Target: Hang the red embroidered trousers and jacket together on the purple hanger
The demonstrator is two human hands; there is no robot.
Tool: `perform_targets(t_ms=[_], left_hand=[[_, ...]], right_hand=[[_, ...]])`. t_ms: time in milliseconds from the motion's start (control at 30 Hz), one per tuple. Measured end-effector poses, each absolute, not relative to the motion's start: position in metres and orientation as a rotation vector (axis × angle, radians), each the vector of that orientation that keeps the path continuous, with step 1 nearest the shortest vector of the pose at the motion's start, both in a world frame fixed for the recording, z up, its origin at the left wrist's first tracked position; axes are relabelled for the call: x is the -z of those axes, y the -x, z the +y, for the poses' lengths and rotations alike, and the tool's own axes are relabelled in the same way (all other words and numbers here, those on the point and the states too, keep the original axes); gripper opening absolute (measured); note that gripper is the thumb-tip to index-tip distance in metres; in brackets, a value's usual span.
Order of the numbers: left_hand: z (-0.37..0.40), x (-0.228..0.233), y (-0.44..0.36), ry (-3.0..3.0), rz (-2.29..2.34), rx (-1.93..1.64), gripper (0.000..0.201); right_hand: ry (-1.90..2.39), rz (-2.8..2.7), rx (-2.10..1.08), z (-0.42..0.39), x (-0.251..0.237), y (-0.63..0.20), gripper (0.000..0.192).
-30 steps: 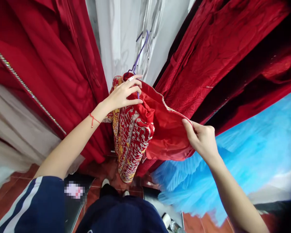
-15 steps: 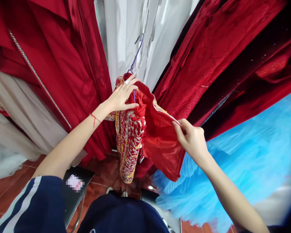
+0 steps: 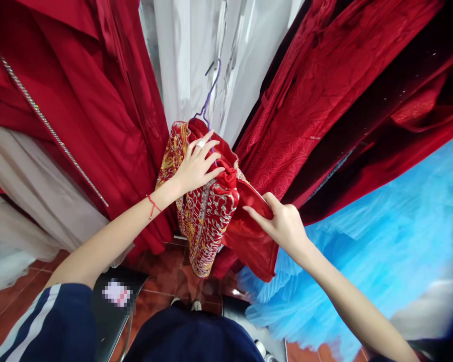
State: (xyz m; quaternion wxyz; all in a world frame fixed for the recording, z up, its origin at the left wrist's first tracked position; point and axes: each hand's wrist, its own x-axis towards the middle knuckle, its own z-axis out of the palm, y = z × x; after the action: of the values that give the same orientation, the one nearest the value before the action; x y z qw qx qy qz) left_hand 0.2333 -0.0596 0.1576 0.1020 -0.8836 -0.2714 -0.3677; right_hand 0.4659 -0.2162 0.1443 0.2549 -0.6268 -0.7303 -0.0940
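A red jacket [image 3: 211, 216] with gold and silver embroidery hangs on a purple clothes hanger [image 3: 211, 95] in front of me. Its front is spread apart, so the smooth red lining [image 3: 249, 246] shows on the right. My left hand [image 3: 198, 163] lies at the neck opening, fingers spread over the jacket and the hanger's lower part; a white ring-like band is on one finger. On the right, my right hand [image 3: 283, 218] holds the edge of the front panel, thumb on the lining side and fingers mostly hidden behind the cloth.
Long red gowns [image 3: 79, 115] hang at left, patterned red gowns [image 3: 305, 110] at right, and white cloth [image 3: 184, 55] behind. Blue tulle [image 3: 362, 251] fills the lower right. A black chair [image 3: 115, 322] with a blurred item on it stands lower left, on the tiled floor [image 3: 162, 271].
The jacket has turned to show more embroidered front. My right hand has moved left and slightly down with the panel edge, its thumb now stretched out. My left hand has shifted slightly down and right.
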Motion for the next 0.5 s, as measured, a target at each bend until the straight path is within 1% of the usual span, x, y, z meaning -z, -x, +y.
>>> perform_targets(t_ms=[67,167,233,333,367,500], left_hand=[[-0.066,-0.156,-0.231,2.651,-0.803,1.122,0.038],[-0.075,-0.156,-0.227,2.802,-0.76,1.217,0.042],[-0.079,-0.157,-0.226,2.913,-0.698,1.199,0.047],[-0.084,-0.159,-0.229,2.956,-0.693,1.079,0.065],[-0.085,-0.159,-0.232,2.942,-0.719,1.052,0.069],[-0.09,-0.158,-0.244,2.875,-0.828,1.007,0.067]], right_hand=[[1.711,-1.982,0.244,-0.216,-0.145,-0.46,0.038],[1.707,-1.957,0.183,-0.216,-0.146,-0.456,0.031],[1.686,-1.925,0.116,-0.217,-0.148,-0.457,0.032],[1.632,-1.87,0.014,-0.219,-0.15,-0.457,0.035],[1.614,-1.859,-0.015,-0.22,-0.151,-0.457,0.036],[1.578,-1.864,-0.119,-0.225,-0.15,-0.449,0.036]])
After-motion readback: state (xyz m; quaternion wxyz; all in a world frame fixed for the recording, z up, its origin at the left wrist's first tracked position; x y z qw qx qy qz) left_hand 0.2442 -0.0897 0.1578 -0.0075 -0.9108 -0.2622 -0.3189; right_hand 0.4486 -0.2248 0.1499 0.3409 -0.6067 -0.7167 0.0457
